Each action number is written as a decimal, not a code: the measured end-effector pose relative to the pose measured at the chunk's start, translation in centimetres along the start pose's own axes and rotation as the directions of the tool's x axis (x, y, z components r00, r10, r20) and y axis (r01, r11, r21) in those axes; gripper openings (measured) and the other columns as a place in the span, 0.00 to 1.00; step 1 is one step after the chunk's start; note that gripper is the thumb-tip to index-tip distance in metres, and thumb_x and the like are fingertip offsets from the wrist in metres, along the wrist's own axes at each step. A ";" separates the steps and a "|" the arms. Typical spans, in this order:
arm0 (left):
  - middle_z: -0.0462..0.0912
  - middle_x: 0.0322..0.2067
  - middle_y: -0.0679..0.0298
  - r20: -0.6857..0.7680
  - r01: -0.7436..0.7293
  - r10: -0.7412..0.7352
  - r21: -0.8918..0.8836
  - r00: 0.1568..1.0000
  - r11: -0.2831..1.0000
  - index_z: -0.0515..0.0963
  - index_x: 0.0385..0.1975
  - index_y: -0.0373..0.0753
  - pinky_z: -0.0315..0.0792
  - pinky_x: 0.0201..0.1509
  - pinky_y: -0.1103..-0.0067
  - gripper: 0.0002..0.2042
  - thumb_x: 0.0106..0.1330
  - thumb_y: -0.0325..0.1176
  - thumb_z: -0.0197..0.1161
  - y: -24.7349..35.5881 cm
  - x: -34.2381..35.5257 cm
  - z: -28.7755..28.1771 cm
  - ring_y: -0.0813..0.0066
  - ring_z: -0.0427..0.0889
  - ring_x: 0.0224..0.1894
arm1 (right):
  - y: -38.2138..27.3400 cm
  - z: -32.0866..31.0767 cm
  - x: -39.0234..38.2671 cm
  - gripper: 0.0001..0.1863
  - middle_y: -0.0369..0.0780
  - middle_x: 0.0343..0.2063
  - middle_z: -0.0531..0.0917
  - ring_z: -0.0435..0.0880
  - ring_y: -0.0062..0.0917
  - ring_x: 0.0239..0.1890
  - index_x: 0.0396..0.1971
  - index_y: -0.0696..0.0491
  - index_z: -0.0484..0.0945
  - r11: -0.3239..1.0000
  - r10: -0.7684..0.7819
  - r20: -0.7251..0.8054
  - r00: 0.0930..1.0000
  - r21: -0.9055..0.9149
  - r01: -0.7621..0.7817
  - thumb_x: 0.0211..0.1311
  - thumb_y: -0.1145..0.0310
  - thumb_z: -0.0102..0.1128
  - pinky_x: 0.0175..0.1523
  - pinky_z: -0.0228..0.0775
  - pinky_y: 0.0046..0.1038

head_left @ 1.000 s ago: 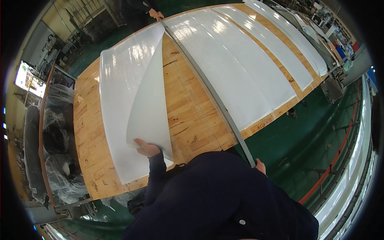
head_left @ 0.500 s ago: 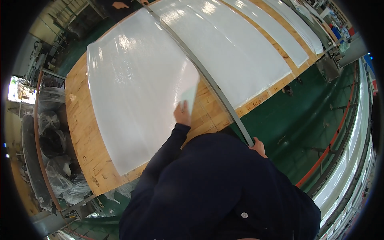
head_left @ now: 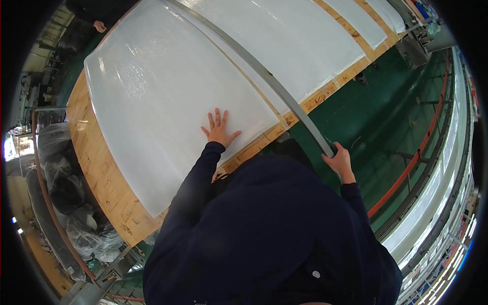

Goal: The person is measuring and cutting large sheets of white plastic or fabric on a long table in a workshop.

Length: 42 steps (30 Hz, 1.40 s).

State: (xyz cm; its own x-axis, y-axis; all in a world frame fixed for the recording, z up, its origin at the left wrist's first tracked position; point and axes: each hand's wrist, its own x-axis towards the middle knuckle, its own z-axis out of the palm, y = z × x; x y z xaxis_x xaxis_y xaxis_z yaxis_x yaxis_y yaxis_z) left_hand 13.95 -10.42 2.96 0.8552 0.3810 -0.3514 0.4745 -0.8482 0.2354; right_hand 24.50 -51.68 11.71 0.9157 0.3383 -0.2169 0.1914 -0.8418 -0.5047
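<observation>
- Green floor (head_left: 376, 109) around wood table (head_left: 84, 119); white sheet (head_left: 147, 112) lies on it, left of grey bar (head_left: 305, 118).
- Left grip (head_left: 218, 133): palm down on sheet, fingers spread. Sideways push could wrinkle or skew it; looks thin.
- Right grip (head_left: 339, 161): wrapped on bar's near end, past table edge. Twist here could swing bar off line.
- Bar's far end out of view, co-worker's hand (head_left: 99, 25) well apart; if unheld, it may drift.

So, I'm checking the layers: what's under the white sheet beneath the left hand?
Wooden table borders the white sheet at left and along its near edge; whatever lies beneath it, including below the left hand, is covered.
</observation>
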 end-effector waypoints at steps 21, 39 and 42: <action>0.31 0.69 0.69 -0.021 0.078 -0.077 0.066 0.997 0.995 0.42 0.66 0.61 0.34 0.59 0.39 0.46 0.50 0.63 0.60 1.5 2.1 1.1 0.58 0.29 0.70 | 0.8 -2.5 1.3 0.30 0.50 0.26 0.80 0.80 0.43 0.33 0.41 0.60 0.73 0.994 0.083 0.143 0.986 0.061 -0.092 0.38 0.56 0.65 0.40 0.71 0.36; 0.34 0.69 0.70 -0.090 -0.002 0.001 -0.003 0.996 1.000 0.49 0.65 0.63 0.37 0.54 0.32 0.36 0.56 0.61 0.53 12.0 4.4 3.4 0.53 0.30 0.69 | 2.4 -1.7 1.9 0.31 0.52 0.27 0.80 0.80 0.45 0.33 0.41 0.62 0.73 0.998 0.010 0.123 0.992 0.066 -0.018 0.37 0.56 0.66 0.39 0.71 0.37; 0.36 0.68 0.69 -0.134 -0.012 0.016 0.036 0.991 0.999 0.50 0.65 0.63 0.38 0.53 0.31 0.36 0.55 0.62 0.53 11.7 4.3 3.2 0.51 0.33 0.69 | 2.4 -1.7 1.9 0.31 0.54 0.27 0.79 0.80 0.46 0.33 0.41 0.62 0.72 0.998 -0.007 0.122 0.993 0.068 -0.002 0.37 0.56 0.66 0.38 0.71 0.37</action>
State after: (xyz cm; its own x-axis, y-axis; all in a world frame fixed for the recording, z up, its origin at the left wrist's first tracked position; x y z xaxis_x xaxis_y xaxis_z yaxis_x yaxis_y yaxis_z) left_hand 22.54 -19.88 1.31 0.8830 0.4130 -0.2229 0.4568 -0.8652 0.2068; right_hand 27.27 -53.77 11.52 0.8646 0.3926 -0.3134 0.1654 -0.8116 -0.5604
